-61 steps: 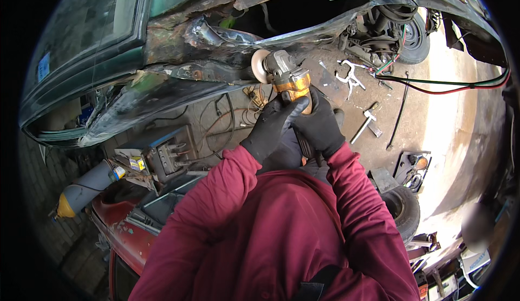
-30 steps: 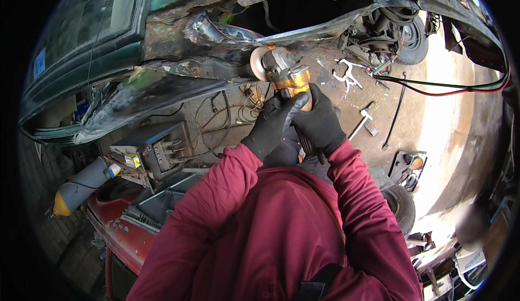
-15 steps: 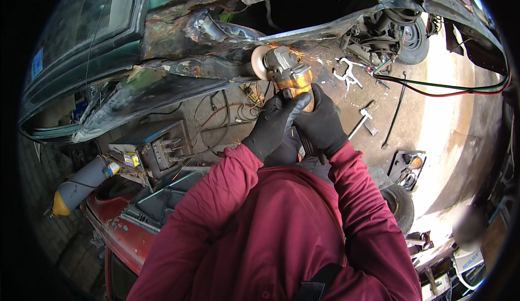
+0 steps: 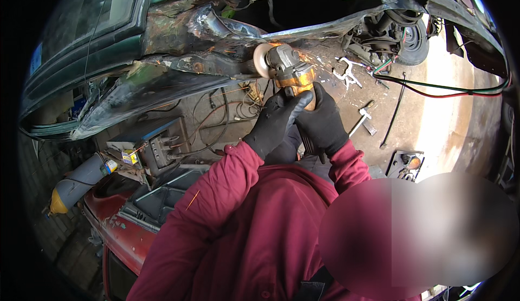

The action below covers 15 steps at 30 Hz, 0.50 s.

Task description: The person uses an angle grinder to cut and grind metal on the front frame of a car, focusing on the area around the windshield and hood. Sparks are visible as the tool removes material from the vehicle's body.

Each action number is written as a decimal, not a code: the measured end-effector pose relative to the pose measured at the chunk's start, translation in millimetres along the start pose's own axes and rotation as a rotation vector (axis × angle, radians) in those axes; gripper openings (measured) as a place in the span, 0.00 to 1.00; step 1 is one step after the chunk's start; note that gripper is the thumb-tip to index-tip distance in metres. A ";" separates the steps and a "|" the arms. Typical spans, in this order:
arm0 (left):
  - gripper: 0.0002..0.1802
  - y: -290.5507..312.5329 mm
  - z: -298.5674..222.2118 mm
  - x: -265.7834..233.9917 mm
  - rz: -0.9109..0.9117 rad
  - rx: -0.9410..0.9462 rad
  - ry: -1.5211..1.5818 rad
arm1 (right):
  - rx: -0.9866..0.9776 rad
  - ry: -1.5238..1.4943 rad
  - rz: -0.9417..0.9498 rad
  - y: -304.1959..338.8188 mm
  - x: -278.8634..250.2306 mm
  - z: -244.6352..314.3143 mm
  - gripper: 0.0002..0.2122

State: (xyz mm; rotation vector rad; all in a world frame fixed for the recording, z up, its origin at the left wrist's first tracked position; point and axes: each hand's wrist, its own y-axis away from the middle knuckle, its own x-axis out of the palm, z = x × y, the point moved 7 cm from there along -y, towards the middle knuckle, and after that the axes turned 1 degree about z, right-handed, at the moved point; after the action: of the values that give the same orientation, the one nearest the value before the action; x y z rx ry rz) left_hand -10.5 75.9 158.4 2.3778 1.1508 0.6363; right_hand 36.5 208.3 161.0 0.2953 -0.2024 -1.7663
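Both my hands wear black gloves and grip a worn yellow-and-grey angle grinder (image 4: 295, 74). My left hand (image 4: 273, 122) wraps its near side, thumb across the body. Around the other side of the grip closes my right hand (image 4: 325, 122). The pale grinding disc (image 4: 262, 61) meets the rusty lower edge of a green car body (image 4: 216, 65). Orange sparks fly to the right of the grinder and some land left along the metal. One spark streak crosses my left sleeve.
A blue-topped welding machine (image 4: 157, 144) and a grey gas cylinder (image 4: 78, 184) stand at left, by a red car panel (image 4: 111, 214). Cables (image 4: 216, 122) coil on the floor. Locking clamps (image 4: 348, 73), a hammer (image 4: 362, 118) and a long bar (image 4: 394, 111) lie right. Red and green hoses (image 4: 444, 91) hang there.
The grinder and both hands have shifted very slightly right along the car's edge. More sparks show on the left now, and a blurred patch covers the lower right.
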 end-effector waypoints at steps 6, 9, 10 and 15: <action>0.31 -2.1 3.8 4.6 0.005 -0.014 0.087 | -0.032 -0.050 -0.005 0.3 -3.4 8.0 0.32; 0.31 -4.3 3.5 2.6 0.019 0.021 0.070 | 0.017 -0.061 0.023 -0.6 -2.6 7.1 0.32; 0.31 -4.7 4.5 1.5 0.014 0.023 0.073 | 0.041 -0.068 0.026 -1.0 -1.8 5.5 0.32; 0.31 -5.2 14.2 -0.3 -0.007 -0.017 0.122 | 0.011 -0.091 0.007 -1.1 0.5 4.1 0.32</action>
State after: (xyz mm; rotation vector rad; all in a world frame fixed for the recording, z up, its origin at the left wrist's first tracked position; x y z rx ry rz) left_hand -5.8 76.2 144.1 2.3474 1.1986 0.7954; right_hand 34.1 207.9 164.5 0.2222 -0.2784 -1.7736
